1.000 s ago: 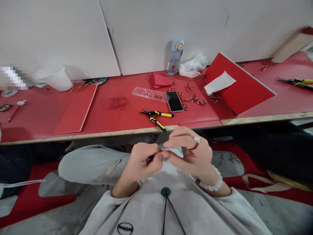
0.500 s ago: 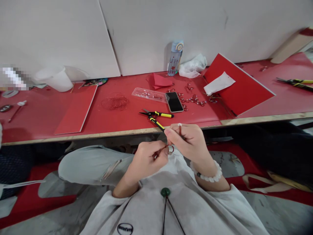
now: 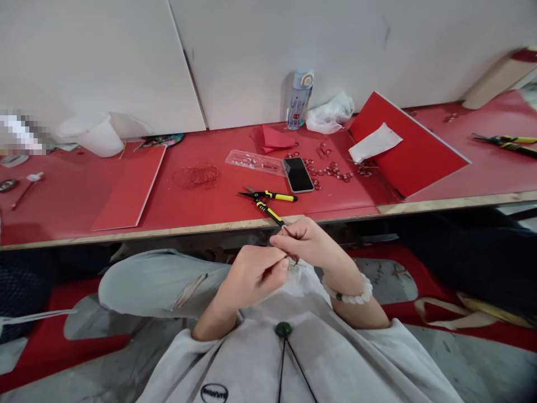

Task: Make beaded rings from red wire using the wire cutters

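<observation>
Both hands meet in front of my chest, below the table's front edge. My left hand (image 3: 251, 277) is closed in a pinch on a thin red wire. My right hand (image 3: 308, 243) is closed too, pinching the same wire, with a small red ring (image 3: 292, 261) hanging just under its fingers. A white bead bracelet (image 3: 348, 294) sits on my right wrist. Yellow-handled cutters (image 3: 268, 202) lie on the red table (image 3: 201, 210) just beyond my hands.
A phone (image 3: 298, 174), a clear plastic bag (image 3: 254, 162), scattered small red rings (image 3: 331, 169) and a coil of red wire (image 3: 196, 175) lie on the table. A water bottle (image 3: 300, 98), red boards (image 3: 130, 187) and a white tub (image 3: 93, 134) stand further back. More cutters (image 3: 505, 142) lie far right.
My right hand turned over and moved up toward the table edge, drawing the wire away from the left hand. The left hand stayed nearly in place.
</observation>
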Action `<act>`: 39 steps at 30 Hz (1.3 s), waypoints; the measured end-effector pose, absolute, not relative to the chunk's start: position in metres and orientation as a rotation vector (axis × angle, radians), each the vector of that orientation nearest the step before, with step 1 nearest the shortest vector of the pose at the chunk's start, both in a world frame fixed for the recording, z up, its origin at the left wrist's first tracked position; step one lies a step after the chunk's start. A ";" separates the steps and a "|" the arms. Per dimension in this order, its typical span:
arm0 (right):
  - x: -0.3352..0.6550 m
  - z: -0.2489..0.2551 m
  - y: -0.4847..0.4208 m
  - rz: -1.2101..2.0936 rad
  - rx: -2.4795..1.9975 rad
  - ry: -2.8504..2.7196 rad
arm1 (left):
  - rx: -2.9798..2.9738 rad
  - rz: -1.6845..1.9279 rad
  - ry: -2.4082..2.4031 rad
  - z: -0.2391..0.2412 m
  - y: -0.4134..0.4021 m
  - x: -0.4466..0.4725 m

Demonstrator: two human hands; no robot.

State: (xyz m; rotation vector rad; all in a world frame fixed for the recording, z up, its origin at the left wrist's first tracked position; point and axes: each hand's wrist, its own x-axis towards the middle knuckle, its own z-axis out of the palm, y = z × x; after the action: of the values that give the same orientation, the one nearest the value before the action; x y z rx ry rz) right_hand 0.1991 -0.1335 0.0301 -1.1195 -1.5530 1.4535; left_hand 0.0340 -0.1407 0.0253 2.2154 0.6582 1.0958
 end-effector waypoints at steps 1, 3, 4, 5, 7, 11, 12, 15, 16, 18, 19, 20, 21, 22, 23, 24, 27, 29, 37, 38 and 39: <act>0.199 0.027 -0.134 1.447 -1.066 -1.551 | 2.185 1.087 0.655 0.025 -0.141 0.033; 0.200 0.018 -0.134 1.383 -0.949 -1.543 | 2.093 1.068 0.678 0.025 -0.143 0.031; 0.203 0.012 -0.132 1.316 -0.917 -1.540 | 2.034 1.067 0.701 0.025 -0.144 0.029; 0.206 0.004 -0.129 1.223 -0.931 -1.526 | 1.972 1.073 0.730 0.025 -0.145 0.028; 0.215 -0.014 -0.117 0.918 -1.168 -1.508 | 1.868 1.084 0.796 0.025 -0.147 0.024; 0.230 -0.047 -0.083 0.648 -1.518 -1.641 | 1.790 1.103 0.875 0.027 -0.147 0.020; 0.231 -0.052 -0.075 0.634 -1.555 -1.689 | 1.794 1.101 0.874 0.027 -0.146 0.019; 0.226 -0.065 -0.055 0.649 -1.676 -1.852 | 1.803 1.080 0.863 0.026 -0.144 0.017; 0.223 -0.068 -0.051 0.658 -1.724 -1.896 | 1.798 1.075 0.864 0.026 -0.143 0.016; 0.218 -0.072 -0.043 0.679 -1.824 -1.971 | 1.787 1.069 0.853 0.023 -0.141 0.015; 0.216 -0.074 -0.040 0.688 -1.869 -2.004 | 1.786 1.060 0.842 0.022 -0.140 0.014; 0.215 -0.075 -0.037 0.695 -1.909 -2.035 | 1.788 1.053 0.833 0.021 -0.139 0.013; 0.214 -0.076 -0.035 0.697 -1.941 -2.062 | 1.789 1.050 0.832 0.020 -0.138 0.012; 0.214 -0.076 -0.032 0.697 -1.968 -2.084 | 1.790 1.052 0.839 0.019 -0.137 0.011; 0.214 -0.076 -0.030 0.695 -1.989 -2.101 | 1.792 1.061 0.849 0.019 -0.136 0.010; 0.214 -0.075 -0.028 0.693 -2.006 -2.112 | 1.794 1.074 0.859 0.019 -0.135 0.009; 0.213 -0.071 -0.021 0.705 -2.032 -2.118 | 1.827 1.100 0.872 0.022 -0.133 0.008; 0.212 -0.069 -0.016 0.714 -2.042 -2.098 | 1.865 1.094 0.857 0.025 -0.131 0.008; 0.201 -0.065 -0.009 0.690 -2.160 -1.658 | 1.720 1.306 0.795 0.028 -0.130 0.016; 0.201 -0.064 -0.012 0.691 -2.129 -1.608 | 1.690 1.323 0.787 0.028 -0.131 0.017; 0.201 -0.062 -0.015 0.698 -2.081 -1.570 | 1.658 1.340 0.782 0.028 -0.131 0.017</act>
State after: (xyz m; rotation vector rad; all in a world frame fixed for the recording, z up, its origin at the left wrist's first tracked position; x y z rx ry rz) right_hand 0.2015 -0.0155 -0.0620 -2.0814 -1.5700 0.6981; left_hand 0.0172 -0.1308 0.0276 1.6575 0.7822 1.3400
